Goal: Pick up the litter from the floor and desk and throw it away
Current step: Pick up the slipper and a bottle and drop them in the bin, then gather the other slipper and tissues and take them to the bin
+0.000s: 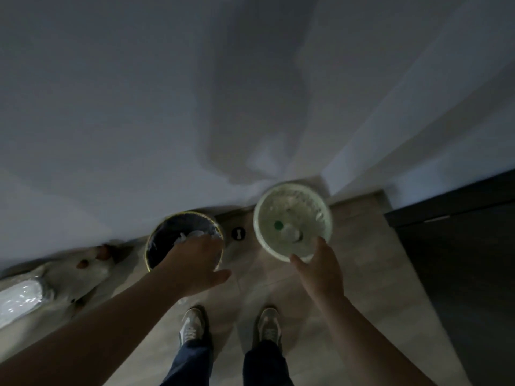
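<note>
Two bins on the floor by the wall. Dark bin (167, 240), under the left hand (195, 263), has crumpled white litter (192, 235) inside; L fingers spread, nothing held. Pale bin (292, 221), just past the right hand (320, 270), holds a bottle w/ green cap (278, 225); R fingers open, empty.

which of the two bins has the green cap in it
The pale green basket bin by the right hand; a round green cap lies inside. The dark bag-lined bin under the left hand shows only whitish crumpled litter.
</note>
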Demonstrator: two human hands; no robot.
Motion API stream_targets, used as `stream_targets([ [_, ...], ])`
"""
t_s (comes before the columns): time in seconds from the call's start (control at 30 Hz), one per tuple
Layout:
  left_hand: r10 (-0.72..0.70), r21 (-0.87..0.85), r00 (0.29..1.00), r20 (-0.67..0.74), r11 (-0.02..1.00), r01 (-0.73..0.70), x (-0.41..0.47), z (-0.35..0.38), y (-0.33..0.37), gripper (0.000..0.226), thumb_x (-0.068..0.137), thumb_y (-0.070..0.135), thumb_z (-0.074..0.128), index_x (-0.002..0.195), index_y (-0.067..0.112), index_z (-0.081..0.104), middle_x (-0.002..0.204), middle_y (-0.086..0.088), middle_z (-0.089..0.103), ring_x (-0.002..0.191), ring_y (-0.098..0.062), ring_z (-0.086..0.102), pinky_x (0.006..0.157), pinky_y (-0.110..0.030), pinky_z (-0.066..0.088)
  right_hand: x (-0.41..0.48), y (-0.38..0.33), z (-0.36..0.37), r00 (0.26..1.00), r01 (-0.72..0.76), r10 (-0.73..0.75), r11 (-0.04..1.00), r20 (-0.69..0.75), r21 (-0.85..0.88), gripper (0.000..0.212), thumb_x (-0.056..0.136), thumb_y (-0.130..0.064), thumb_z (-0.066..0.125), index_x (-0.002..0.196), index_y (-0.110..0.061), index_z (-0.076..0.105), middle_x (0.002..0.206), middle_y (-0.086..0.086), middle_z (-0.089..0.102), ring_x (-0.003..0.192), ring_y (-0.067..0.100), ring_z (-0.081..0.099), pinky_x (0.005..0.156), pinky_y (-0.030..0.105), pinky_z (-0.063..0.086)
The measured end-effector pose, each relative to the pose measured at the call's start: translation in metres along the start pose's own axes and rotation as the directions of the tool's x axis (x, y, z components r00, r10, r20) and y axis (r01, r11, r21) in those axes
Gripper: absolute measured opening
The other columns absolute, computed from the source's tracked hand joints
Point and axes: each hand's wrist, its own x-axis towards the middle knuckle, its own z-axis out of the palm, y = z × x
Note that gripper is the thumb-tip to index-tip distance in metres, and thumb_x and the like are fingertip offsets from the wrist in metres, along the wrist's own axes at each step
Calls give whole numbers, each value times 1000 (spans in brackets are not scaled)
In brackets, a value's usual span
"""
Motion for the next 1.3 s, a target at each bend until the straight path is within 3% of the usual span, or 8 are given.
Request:
stream_targets([
  [0.13,-2,-54,999,-38,999,0,-36,-53,20,52,76,62,59,113,25,61,112,4,62,106,-17,59,88,-32,48,-19,-27,-56,985,155,-137,972,106,-178,52,86,-40,63,132,-18,51,127,3,59,118,19,55,90,28,44],
  [0.27,-53,-80,994,-100,996,45,-82,-110,43,45,76,55,61,112,28,62,113,6,61,105,-16,58,87,-27,46,-33,-68,-128,927,374,-333,857,174,-355,45,88,-44,57,127,-23,50,126,-2,58,118,17,54,89,27,42],
  [0.37,-81,-72,982,-171,995,69,-117,-149,59,43,80,50,59,118,30,58,116,6,60,107,-15,56,88,-25,43,-46,-105,-187,836,548,-484,719,258,-428,46,91,-44,53,132,-24,44,130,-1,54,121,18,51,94,27,39],
  [0.63,-204,-240,889,-411,964,111,-222,-253,58,56,86,50,60,136,30,44,125,10,56,109,-6,53,91,-18,42,-108,-249,-327,543,832,-783,457,301,-314,40,86,-36,60,123,-21,55,116,-3,60,102,17,57,80,26,44],
  [0.8,-307,-263,738,-600,948,180,-315,-309,30,55,85,52,60,134,32,45,121,14,57,107,-4,55,87,-14,39,-181,-349,-359,303,930,-922,230,243,-287,36,81,-34,63,115,-25,59,109,-5,62,98,15,58,82,26,45],
  [0.93,-437,-327,567,-698,899,291,-419,-327,-5,51,84,50,62,131,33,48,118,16,58,105,-3,55,81,-13,41,-260,-418,-349,105,969,-966,47,236,-241,32,81,-38,65,111,-29,60,103,-13,60,93,8,57,81,25,45],
  [1.1,-585,-418,361,-726,793,443,-571,-298,-42,52,84,49,64,131,32,49,119,15,57,105,-5,57,88,-23,48,-384,-489,-313,-135,967,-964,-179,231,-183,31,83,-38,63,112,-29,60,101,-14,59,90,6,56,80,25,46],
  [1.3,-687,-503,126,-716,632,589,-735,-224,-61,49,84,42,66,129,28,53,120,9,56,108,-8,56,92,-22,46,-546,-528,-241,-390,906,-883,-419,261,-64,34,85,-39,62,117,-31,59,107,-15,59,93,4,55,79,21,44],
])
